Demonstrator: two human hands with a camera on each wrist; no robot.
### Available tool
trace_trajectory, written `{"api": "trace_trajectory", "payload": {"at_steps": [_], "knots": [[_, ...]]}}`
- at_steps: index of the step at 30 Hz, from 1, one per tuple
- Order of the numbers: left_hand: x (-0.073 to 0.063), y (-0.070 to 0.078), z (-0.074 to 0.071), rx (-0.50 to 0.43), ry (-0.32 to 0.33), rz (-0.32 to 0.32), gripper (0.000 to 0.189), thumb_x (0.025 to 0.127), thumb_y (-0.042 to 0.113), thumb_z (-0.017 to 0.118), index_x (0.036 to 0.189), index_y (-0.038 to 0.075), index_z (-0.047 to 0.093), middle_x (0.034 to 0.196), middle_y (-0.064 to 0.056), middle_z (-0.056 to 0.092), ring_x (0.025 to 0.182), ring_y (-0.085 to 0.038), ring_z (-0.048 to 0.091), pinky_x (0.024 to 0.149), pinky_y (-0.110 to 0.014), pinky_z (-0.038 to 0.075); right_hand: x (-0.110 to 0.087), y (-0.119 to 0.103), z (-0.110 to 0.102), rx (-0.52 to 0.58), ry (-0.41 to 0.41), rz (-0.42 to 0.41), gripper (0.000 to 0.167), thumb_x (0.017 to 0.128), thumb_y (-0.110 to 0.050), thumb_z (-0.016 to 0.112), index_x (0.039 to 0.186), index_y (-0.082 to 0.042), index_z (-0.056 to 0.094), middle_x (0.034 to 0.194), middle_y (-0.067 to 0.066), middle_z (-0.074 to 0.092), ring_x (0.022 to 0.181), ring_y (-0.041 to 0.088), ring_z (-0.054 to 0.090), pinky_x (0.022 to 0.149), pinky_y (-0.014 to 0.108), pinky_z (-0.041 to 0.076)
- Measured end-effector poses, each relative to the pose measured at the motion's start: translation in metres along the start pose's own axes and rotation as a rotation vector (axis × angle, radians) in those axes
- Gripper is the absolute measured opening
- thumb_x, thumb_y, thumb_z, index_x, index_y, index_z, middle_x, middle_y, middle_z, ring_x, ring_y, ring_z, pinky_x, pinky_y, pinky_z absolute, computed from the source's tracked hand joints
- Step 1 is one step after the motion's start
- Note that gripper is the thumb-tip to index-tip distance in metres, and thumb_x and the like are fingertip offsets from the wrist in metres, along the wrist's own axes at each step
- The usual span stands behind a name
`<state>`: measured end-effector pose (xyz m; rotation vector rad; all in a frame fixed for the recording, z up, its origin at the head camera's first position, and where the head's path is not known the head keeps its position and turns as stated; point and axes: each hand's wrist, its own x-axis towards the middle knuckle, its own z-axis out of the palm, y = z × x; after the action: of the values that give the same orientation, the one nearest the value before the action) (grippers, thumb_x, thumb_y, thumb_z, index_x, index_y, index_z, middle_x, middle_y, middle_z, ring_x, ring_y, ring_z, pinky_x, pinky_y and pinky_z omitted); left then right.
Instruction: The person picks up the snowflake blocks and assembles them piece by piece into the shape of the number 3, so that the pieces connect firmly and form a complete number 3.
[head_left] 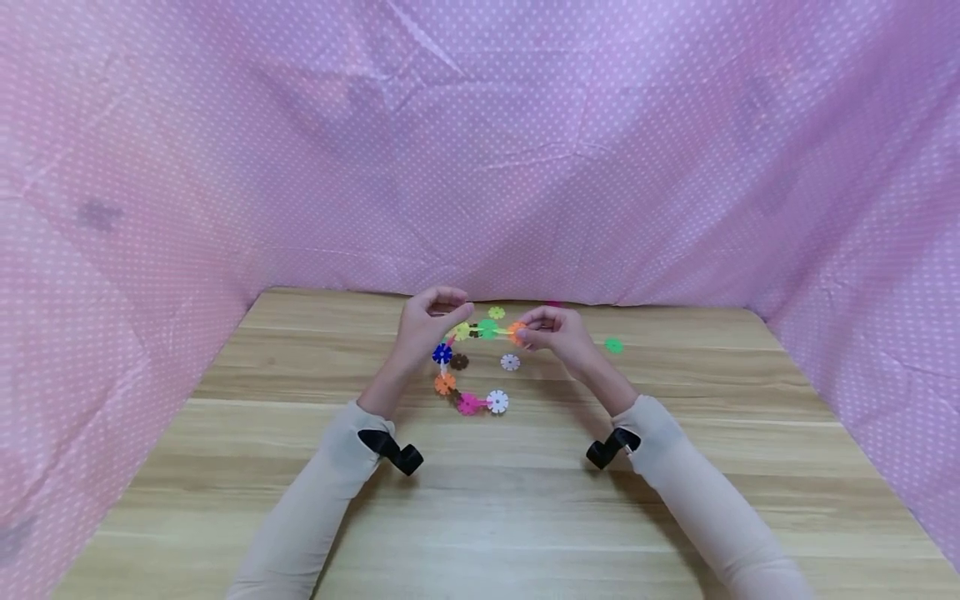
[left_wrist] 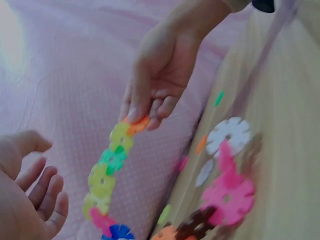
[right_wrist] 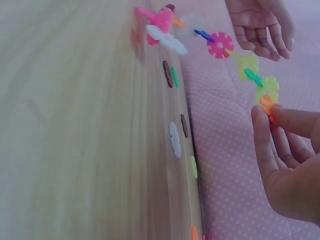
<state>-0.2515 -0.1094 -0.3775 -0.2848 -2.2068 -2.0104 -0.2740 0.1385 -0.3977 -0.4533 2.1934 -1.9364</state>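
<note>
A chain of interlocked plastic snowflake discs (head_left: pixel 487 329) curves in an open C between the two hands. My right hand (head_left: pixel 561 335) pinches the orange end disc (right_wrist: pixel 267 106) between thumb and fingertips. From there the chain runs through yellow, green, pink and blue discs to a white disc (head_left: pixel 497 402) at its other end, close over the table. My left hand (head_left: pixel 431 327) is beside the chain's far left part, fingers loosely bent. In the left wrist view a gap shows between the left fingers (left_wrist: pixel 47 192) and the yellow discs (left_wrist: pixel 101 180).
Loose discs lie on the wooden table (head_left: pixel 495 517): a white one (head_left: pixel 510 362), a brown one (head_left: pixel 459 362), a yellow-green one (head_left: pixel 497 312) near the back edge and a green one (head_left: pixel 614 345) to the right. A pink dotted curtain (head_left: pixel 495 167) hangs behind and along both sides.
</note>
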Motion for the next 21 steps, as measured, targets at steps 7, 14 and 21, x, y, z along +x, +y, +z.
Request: {"api": "trace_trajectory", "payload": {"at_steps": [7, 14, 21], "knots": [[-0.016, -0.003, 0.018, -0.084, 0.096, -0.131, 0.021, 0.093, 0.011, 0.074, 0.108, -0.004, 0.071, 0.097, -0.013, 0.075, 0.08, -0.008, 0.069, 0.073, -0.021, 0.06, -0.007, -0.003, 0.002, -0.012, 0.058, 0.003, 0.024, 0.092, 0.001, 0.072, 0.112, 0.01, 0.063, 0.084, -0.005, 0.072, 0.077, 0.007, 0.07, 0.072, 0.025, 0.062], [-0.027, -0.017, 0.035, -0.132, 0.15, -0.248, 0.021, 0.091, 0.008, 0.075, 0.107, -0.006, 0.073, 0.095, -0.017, 0.078, 0.076, -0.011, 0.074, 0.079, -0.032, 0.065, -0.012, -0.003, 0.008, -0.018, 0.116, -0.036, 0.024, 0.092, 0.001, 0.072, 0.111, 0.012, 0.063, 0.084, -0.002, 0.073, 0.074, 0.006, 0.07, 0.07, 0.026, 0.063], [-0.031, -0.024, 0.049, -0.29, 0.214, -0.292, 0.024, 0.09, -0.004, 0.072, 0.111, -0.012, 0.07, 0.095, -0.024, 0.076, 0.07, -0.009, 0.073, 0.081, -0.038, 0.064, -0.015, -0.002, 0.017, 0.002, 0.124, -0.036, 0.024, 0.092, 0.003, 0.071, 0.112, 0.014, 0.062, 0.086, 0.004, 0.073, 0.074, 0.008, 0.071, 0.075, 0.037, 0.065]]}}
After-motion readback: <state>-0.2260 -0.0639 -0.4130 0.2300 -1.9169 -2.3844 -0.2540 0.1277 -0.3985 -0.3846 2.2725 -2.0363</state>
